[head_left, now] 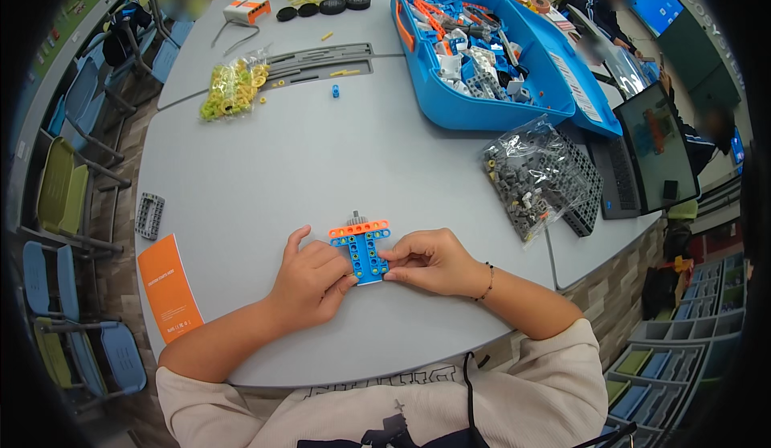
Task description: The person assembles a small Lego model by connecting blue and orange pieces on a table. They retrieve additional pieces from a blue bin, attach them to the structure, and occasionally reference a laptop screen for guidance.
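Between my two hands, low over the near part of the table, is a small assembly of building beams (369, 251). Its body is blue with pegs in the holes, an orange beam crosses its far end, and a grey gear sticks out beyond that. My left hand (312, 281) pinches the lower left edge, its index finger raised away from the piece. From the right side, my right hand (430, 261) grips the blue beams between thumb and fingers. Part of each side of the assembly is hidden by my fingertips.
A blue bin (490, 114) full of parts stands at the far right. Nearer lie a bag of grey connectors (522, 179) and an open laptop (642, 155). A bag of yellow-green pieces (231, 88) is far left; an orange booklet (169, 283) and grey frame (150, 215) lie left.
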Tool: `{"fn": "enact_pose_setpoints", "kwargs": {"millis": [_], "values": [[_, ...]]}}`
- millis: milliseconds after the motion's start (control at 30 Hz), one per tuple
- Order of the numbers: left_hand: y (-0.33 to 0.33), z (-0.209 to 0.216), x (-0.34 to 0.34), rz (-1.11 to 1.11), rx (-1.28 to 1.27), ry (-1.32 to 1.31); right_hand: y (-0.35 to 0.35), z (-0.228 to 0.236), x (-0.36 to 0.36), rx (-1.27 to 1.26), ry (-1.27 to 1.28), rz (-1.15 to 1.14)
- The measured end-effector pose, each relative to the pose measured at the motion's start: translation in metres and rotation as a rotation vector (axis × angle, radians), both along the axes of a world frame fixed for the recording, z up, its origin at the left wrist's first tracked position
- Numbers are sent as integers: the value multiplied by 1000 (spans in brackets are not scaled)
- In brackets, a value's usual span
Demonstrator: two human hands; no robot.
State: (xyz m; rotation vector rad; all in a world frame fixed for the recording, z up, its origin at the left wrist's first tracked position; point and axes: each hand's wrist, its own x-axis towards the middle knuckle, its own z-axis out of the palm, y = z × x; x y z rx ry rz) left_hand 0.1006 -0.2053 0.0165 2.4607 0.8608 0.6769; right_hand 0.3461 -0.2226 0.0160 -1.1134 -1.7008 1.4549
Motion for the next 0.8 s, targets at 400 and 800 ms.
{"fn": "enact_pose_setpoints", "kwargs": {"millis": [400, 800], "values": [[0, -1, 0, 12, 19, -18, 0, 4, -2, 64, 0, -21], [-1, 3, 0, 14, 43, 7, 0, 1, -2, 168, -46, -36]]}}
